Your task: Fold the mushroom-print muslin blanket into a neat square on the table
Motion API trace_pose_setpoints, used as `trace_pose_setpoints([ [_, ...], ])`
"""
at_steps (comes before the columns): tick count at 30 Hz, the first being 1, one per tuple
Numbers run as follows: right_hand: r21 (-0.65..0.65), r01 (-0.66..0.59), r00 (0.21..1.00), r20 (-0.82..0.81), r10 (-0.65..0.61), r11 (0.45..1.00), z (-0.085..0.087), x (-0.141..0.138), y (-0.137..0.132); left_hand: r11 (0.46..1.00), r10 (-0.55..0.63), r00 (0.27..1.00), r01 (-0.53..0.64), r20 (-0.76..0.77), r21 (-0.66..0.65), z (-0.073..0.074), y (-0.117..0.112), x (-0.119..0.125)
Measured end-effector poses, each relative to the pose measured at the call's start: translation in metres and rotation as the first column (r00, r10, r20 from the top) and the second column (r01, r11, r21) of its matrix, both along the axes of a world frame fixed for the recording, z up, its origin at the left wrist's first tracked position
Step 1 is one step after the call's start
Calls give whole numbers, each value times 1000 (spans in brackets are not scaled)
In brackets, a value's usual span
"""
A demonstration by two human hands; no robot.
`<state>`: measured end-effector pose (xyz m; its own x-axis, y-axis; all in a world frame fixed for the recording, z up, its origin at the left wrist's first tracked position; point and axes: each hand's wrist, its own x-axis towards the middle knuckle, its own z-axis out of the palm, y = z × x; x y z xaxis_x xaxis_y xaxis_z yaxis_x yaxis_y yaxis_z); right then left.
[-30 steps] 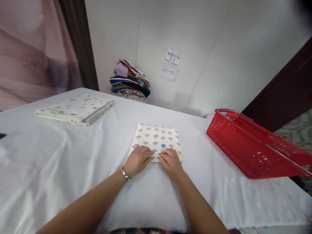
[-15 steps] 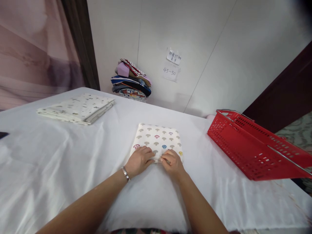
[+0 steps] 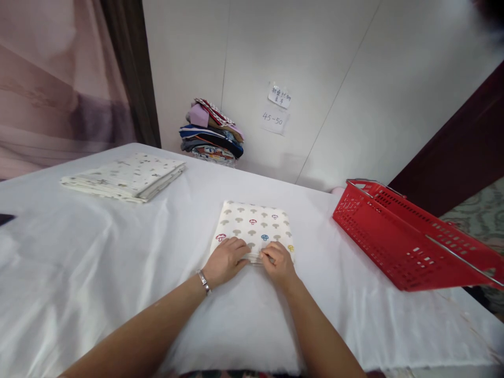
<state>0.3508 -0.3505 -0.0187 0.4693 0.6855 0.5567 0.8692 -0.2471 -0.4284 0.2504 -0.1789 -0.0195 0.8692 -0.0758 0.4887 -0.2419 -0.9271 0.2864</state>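
A folded white cloth (image 3: 252,223) printed with beige, red, blue and yellow mushrooms lies flat in front of me. At its near edge, several stacked layers show between my hands. My left hand (image 3: 228,258) has its fingers on top of the near left part and its thumb along the edge, gripping the cloth. With thumb and forefinger, my right hand (image 3: 277,262) pinches the same edge a little to the right. The near corners of the cloth are partly hidden by the hands.
A red plastic basket (image 3: 394,236) with metal handles stands on the right of the white-covered table (image 3: 129,252). Another folded printed cloth (image 3: 134,176) lies at the back left. Behind the table edge is a pile of folded fabrics (image 3: 212,131) against the wall. A dark object (image 3: 6,218) shows at the left.
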Motion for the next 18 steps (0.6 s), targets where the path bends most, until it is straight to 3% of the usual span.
trace_pose_setpoints([
  [6,-1,117,992,49,-117,993,-6,4,-2,1000,-4,1000,4,-2,-8,-4,2,3],
  [18,-18,163,985,55,-162,986,-6,3,1,1000,9,1000,-9,-19,-10,-3,2,3],
])
